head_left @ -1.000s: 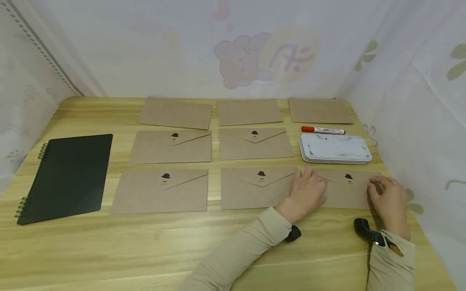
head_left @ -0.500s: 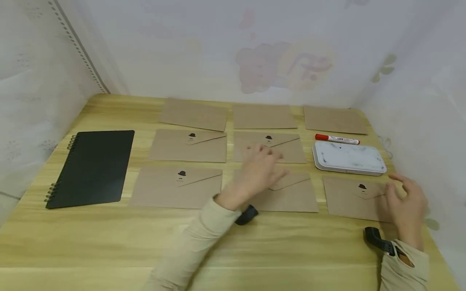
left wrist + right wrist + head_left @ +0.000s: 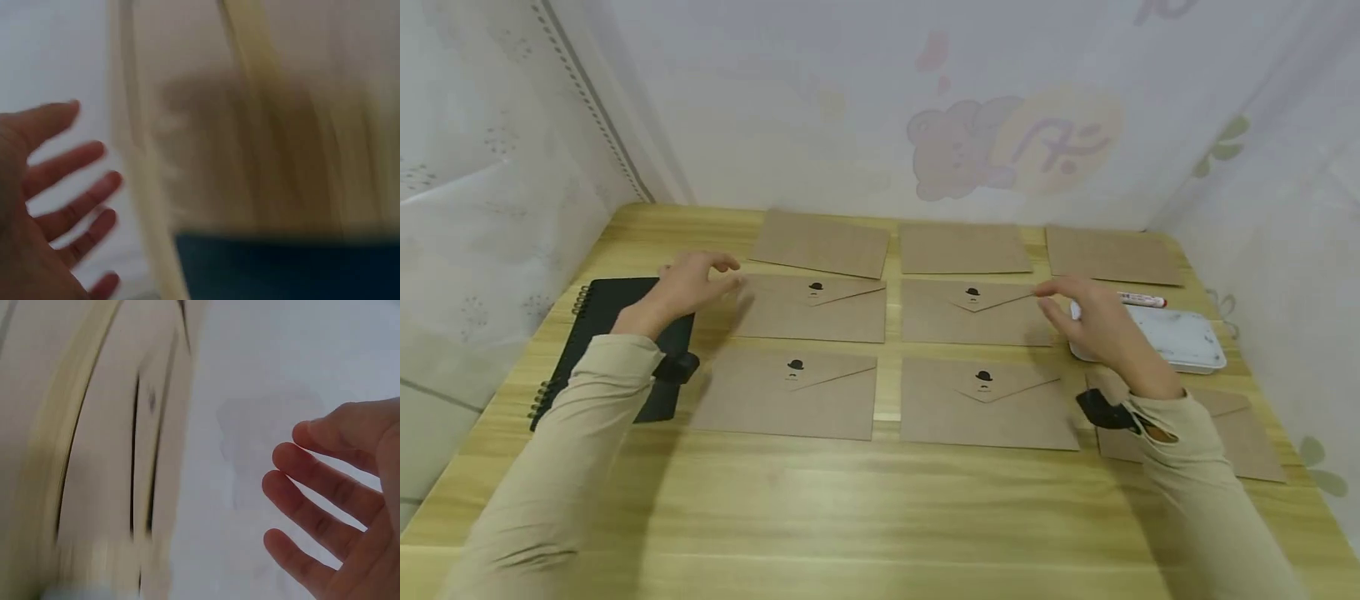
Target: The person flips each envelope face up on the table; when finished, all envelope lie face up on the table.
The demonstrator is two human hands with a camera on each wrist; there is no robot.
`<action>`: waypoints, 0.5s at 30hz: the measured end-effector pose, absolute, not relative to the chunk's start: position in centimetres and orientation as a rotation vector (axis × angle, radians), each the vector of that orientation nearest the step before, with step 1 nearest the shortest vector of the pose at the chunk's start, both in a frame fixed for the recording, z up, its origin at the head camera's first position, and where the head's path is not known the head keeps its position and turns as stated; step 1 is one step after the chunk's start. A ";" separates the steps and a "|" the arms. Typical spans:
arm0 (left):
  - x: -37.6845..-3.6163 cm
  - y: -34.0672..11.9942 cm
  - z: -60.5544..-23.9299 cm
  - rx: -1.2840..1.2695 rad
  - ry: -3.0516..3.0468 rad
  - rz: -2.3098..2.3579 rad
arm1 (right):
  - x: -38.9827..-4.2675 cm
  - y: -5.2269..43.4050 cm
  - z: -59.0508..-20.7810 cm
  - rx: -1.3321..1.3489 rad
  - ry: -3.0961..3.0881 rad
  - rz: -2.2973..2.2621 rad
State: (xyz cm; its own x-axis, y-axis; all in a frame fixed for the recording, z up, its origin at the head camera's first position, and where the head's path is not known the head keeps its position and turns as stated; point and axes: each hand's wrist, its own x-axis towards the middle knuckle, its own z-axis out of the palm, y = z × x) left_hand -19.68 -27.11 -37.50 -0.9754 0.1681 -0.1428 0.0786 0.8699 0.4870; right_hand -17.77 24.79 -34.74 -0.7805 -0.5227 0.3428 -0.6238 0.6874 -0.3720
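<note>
Kraft envelopes lie in three rows on the wooden table (image 3: 880, 508). My left hand (image 3: 688, 283) hovers with straight fingers over the top right corner of a black spiral notebook (image 3: 602, 296), beside the middle-row left envelope (image 3: 812, 310). My right hand (image 3: 1086, 321) hangs loosely spread between the middle-row centre envelope (image 3: 973, 314) and a white tin (image 3: 1183, 340), holding nothing. The wrist views are blurred; each shows spread bare fingers, the left hand (image 3: 56, 206) and the right hand (image 3: 337, 506).
A red marker (image 3: 1144, 299) lies behind the tin. Three plain envelopes (image 3: 964, 248) line the back edge. Two sealed envelopes (image 3: 985, 404) lie in front, and a third (image 3: 1251, 442) is partly under my right sleeve. White curtain walls close in the table on three sides.
Both hands left the front right envelope. The left hand swept left across the table to the notebook; the right hand rose and moved back-left to the tin. The head view turned left.
</note>
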 end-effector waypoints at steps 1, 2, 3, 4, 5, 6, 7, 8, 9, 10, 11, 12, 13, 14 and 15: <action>-20.1 -27.9 -37.9 0.175 2.856 0.742 | -18.5 23.5 -34.8 0.969 -2.730 0.705; -20.4 -28.5 -38.4 0.160 2.863 0.742 | -19.2 22.3 -35.0 1.009 -2.771 0.705; -20.8 -29.0 -38.8 0.144 2.872 0.742 | -19.8 21.2 -35.1 1.046 -2.818 0.691; -21.0 -29.3 -39.2 0.127 2.882 0.743 | -20.4 20.2 -35.4 1.074 -2.861 0.678; -21.2 -29.5 -39.6 0.113 2.895 0.746 | -20.9 19.2 -35.6 1.106 -2.895 0.670; -21.4 -29.6 -39.9 0.105 2.907 0.737 | -21.5 18.2 -35.9 1.136 -2.922 0.658; -21.5 -29.6 -40.1 0.100 2.919 0.724 | -22.0 17.3 -36.1 1.161 -2.946 0.641; -21.8 -29.6 -40.3 0.106 2.928 0.706 | -22.6 16.4 -36.3 1.178 -2.972 0.644; -22.1 -29.5 -40.3 0.115 2.928 0.699 | -23.2 15.6 -36.5 1.187 -2.992 0.646; -22.5 -29.4 -40.3 0.131 2.929 0.704 | -23.9 14.7 -36.7 1.183 -3.008 0.665; -22.9 -29.3 -40.2 0.149 2.929 0.708 | -24.6 13.9 -36.8 1.178 -3.022 0.693; -23.4 -29.2 -40.1 0.169 2.926 0.717 | -25.3 13.0 -36.8 1.170 -3.037 0.716; -23.9 -29.1 -39.9 0.190 2.920 0.735 | -26.0 12.2 -36.9 1.160 -3.054 0.726; -24.5 -29.0 -39.8 0.211 2.907 0.759 | -26.7 11.4 -36.9 1.153 -3.070 0.742; -24.9 -28.9 -39.7 0.236 2.892 0.779 | -27.3 10.6 -37.0 1.157 -3.084 0.735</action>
State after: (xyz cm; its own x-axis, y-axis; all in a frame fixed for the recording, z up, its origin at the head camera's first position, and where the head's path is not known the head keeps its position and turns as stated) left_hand -24.95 -28.87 -39.65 -0.9783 0.1860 -0.0911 0.1150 0.8538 0.5077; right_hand -27.30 10.65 -36.98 -0.7411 -0.6684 -0.0635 -0.5679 0.6746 -0.4716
